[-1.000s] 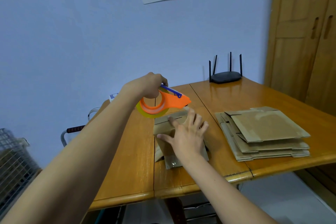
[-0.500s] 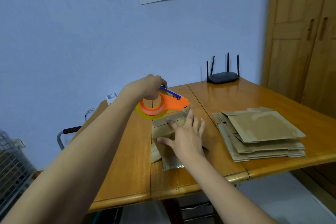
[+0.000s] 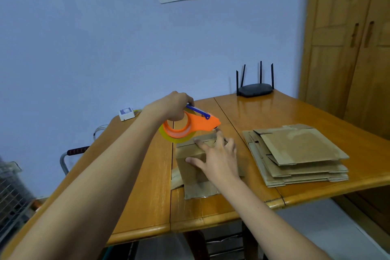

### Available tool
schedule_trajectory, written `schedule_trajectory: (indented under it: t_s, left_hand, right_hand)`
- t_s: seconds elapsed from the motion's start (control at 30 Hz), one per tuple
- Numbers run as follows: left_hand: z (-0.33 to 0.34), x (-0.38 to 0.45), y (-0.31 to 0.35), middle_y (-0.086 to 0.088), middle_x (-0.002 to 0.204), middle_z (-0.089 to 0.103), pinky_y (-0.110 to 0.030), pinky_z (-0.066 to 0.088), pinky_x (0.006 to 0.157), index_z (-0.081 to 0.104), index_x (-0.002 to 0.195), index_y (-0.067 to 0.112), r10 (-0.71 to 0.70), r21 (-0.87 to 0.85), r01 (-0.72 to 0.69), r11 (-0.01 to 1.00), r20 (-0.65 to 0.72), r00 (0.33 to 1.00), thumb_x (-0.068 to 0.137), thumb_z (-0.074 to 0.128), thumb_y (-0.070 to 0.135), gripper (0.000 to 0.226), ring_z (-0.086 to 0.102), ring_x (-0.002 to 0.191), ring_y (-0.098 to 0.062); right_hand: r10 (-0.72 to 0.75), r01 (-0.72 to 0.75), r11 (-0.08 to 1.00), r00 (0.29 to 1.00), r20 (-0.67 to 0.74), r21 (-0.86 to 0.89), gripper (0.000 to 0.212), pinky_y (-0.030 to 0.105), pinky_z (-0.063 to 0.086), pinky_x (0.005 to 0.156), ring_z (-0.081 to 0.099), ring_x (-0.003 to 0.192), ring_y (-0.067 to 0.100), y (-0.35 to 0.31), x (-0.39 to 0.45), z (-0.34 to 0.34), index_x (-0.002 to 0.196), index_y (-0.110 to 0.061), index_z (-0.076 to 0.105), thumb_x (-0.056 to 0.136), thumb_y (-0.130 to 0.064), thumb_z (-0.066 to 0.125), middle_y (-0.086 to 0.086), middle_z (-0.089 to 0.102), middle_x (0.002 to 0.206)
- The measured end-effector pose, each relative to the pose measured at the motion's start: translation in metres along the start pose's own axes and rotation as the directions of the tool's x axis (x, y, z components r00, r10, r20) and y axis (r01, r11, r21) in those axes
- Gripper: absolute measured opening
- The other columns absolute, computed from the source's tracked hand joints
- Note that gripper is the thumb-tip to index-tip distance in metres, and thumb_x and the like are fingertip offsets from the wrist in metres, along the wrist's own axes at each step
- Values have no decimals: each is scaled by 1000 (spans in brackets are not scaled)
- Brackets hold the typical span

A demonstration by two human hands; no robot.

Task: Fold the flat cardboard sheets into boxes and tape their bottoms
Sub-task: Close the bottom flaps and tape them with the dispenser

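I am easing my left hand (image 3: 172,106) and the orange tape dispenser (image 3: 190,125) slightly nearer along the top of the box (image 3: 191,154), while my right hand (image 3: 217,157) is spreading its fingers a little wider on the cardboard.

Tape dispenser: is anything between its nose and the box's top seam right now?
Only the right hand. It lies flat on the box, fingertips just under the nose of the tape dispenser, which the left hand grips above the far edge. Nothing else visible intervenes.
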State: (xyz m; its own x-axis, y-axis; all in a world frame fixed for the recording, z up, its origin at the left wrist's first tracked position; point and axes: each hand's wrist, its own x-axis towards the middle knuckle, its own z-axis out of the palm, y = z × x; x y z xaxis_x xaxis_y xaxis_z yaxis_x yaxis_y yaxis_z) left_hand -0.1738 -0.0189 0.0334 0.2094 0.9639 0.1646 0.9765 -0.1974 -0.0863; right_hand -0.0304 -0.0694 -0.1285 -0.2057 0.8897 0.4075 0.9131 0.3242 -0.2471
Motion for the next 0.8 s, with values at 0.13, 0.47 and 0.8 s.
schedule_trajectory:
  t_s: [0.13, 0.47, 0.8]
  left_hand:
    - [8, 0, -2, -6, 118, 63, -26, 37, 64, 58, 130, 19, 1, -10, -1, 1000, 1, 1000, 84, 46, -9, 55, 49, 90, -20]
    - [28, -8, -9, -6, 121, 63, -29, 46, 72, 58, 130, 19, -8, -61, 9, 998, 4, 1000, 80, 47, -10, 59, 56, 101, -23]
    - [37, -14, -5, -7, 126, 62, -26, 42, 72, 56, 134, 15, -19, -115, 14, 993, -43, 999, 83, 51, -12, 58, 51, 95, -18]
  right_hand:
    - [-32, 32, 999, 999, -5, 15, 68, 50, 37, 108, 32, 131, 36, 10, -2, 6, 145, -50, 47, 86, -82, 36, 14, 30, 159]
    - [-69, 69, 998, 997, 36, 9, 68, 50, 30, 111, 30, 133, 38, 18, -3, 13, 147, -50, 42, 88, -81, 32, 13, 29, 160]
    - [-57, 63, 994, 996, -67, 93, 77, 61, 33, 113, 58, 117, 39, 27, -1, 19, 127, -13, 34, 85, -78, 40, 14, 67, 116]
